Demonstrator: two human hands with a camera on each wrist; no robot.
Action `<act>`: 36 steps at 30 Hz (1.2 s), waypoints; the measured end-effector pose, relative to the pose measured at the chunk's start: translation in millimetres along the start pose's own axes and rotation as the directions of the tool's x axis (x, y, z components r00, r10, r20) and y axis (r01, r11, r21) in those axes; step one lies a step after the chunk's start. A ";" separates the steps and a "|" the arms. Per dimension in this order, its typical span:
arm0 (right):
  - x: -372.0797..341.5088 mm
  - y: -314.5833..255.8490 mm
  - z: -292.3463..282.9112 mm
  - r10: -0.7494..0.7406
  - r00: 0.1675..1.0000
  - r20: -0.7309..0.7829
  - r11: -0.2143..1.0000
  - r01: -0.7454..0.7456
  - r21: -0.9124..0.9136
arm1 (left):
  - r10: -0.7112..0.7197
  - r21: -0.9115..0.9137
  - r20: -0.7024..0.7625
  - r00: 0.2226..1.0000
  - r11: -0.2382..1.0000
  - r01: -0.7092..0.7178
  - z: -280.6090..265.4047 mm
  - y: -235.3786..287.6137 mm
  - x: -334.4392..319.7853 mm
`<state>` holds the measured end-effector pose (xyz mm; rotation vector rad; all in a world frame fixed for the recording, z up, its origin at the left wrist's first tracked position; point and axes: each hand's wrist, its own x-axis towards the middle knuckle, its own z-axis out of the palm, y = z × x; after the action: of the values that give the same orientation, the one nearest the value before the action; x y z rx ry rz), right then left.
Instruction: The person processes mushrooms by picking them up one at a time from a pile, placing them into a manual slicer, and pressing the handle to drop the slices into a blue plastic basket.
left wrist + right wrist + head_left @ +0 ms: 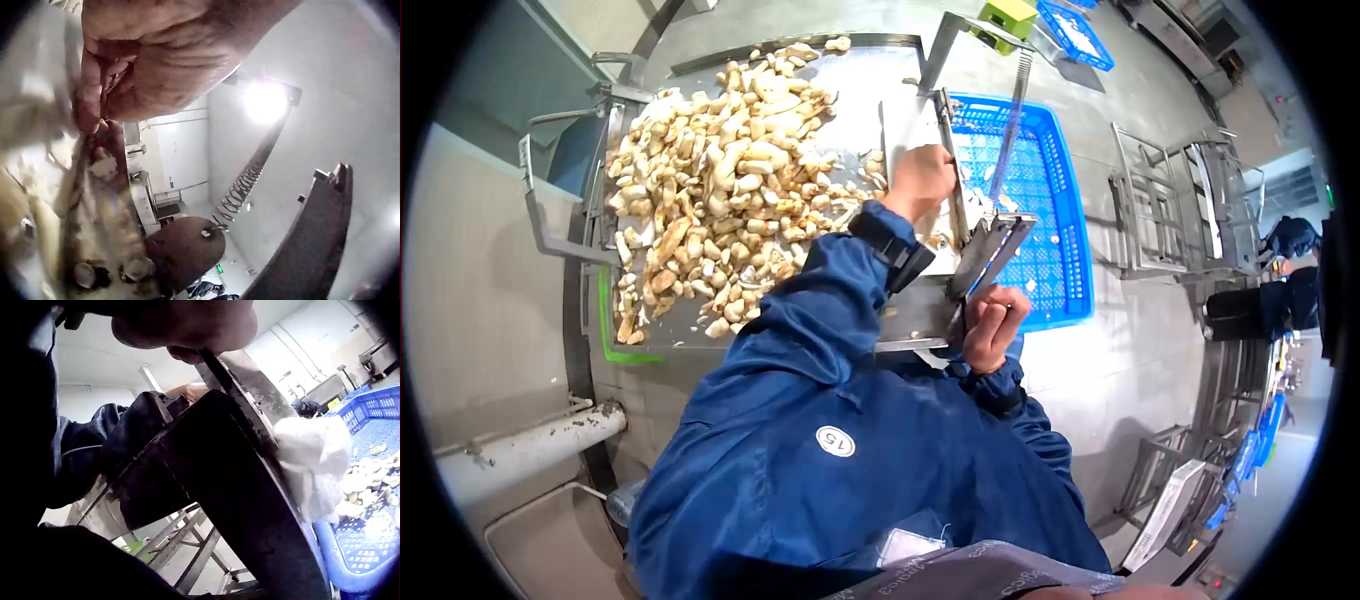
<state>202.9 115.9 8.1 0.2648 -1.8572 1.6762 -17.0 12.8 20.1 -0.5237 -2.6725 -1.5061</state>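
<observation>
My left hand: the left hand [922, 180] is closed at the fingers; in the left wrist view the tips come together and pinch what seems one small pale piece [102, 125], at the edge of the cutter [115, 206].
My right hand: the right hand [995, 328] is at 5 o'clock from the left one, its fingers curled round the near end of the metal lever [992, 250]; how tight, I cannot tell.
Cutter: under and beside my left hand, with the lever at between 4 and 5 o'clock from it and the long coil spring [1013, 130] at 2 o'clock.
White board: the white board [905, 115] lies flat, reaching from my left hand toward 12 o'clock.
Pale heap: the heap of knobbly pieces [735, 170] lies at 9 o'clock, spread on the metal table [855, 80].
Blue basket: the blue basket [1079, 240] is at 3 o'clock, just beside the cutter; pale cut pieces [369, 481] lie inside.
White cloth: in the right wrist view, a crumpled white cloth [312, 459] is between the lever and the basket. If it is cloth or plastic, I cannot tell.
Farther away: the green box [1008, 20] is at 1 o'clock, and another person [1280, 295] in dark clothes is near 4 o'clock.
</observation>
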 end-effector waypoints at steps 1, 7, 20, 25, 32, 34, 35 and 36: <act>-1.1 -0.2 -0.9 0.009 1.000 0.005 1.000 -0.009 0.020 | 0.040 0.054 -0.042 0.998 0.998 -0.037 0.1 1.1 -2.8; -3.7 -0.6 -4.4 0.089 0.996 -0.014 0.993 -0.087 0.084 | 0.128 -0.298 -0.032 0.991 0.945 -0.132 -22.0 32.1 -11.6; -8.7 7.9 -11.3 0.024 0.999 0.029 1.000 -0.025 0.015 | 0.004 0.818 -0.086 0.996 0.572 0.068 -115.1 -38.4 -19.7; -7.7 6.3 -11.3 0.030 0.999 0.036 0.999 -0.031 0.031 | -0.006 0.150 -0.081 0.997 0.989 0.018 -68.1 -18.2 -4.2; -5.1 4.2 -12.2 0.037 0.999 0.034 0.999 -0.038 0.020 | 0.005 -0.110 -0.082 0.997 0.994 -0.014 4.9 -27.2 0.5; -5.9 4.7 -9.2 0.019 1.000 0.016 0.999 -0.020 0.037 | 0.021 -0.236 -0.060 0.998 0.971 -0.035 -1.0 -24.9 -7.9; -5.5 4.9 -9.1 -0.009 1.000 0.019 1.000 0.009 0.017 | 0.023 -0.295 -0.044 0.999 0.955 -0.035 0.4 -29.9 -8.1; -5.8 5.0 -8.6 -0.003 1.000 0.025 0.999 0.002 0.042 | -0.008 -0.238 -0.032 0.999 0.971 0.000 -10.1 -14.0 -14.1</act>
<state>207.4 123.5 0.8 0.3064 -1.8407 1.7187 -9.3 -6.2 11.3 -0.4978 -2.4830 -1.8327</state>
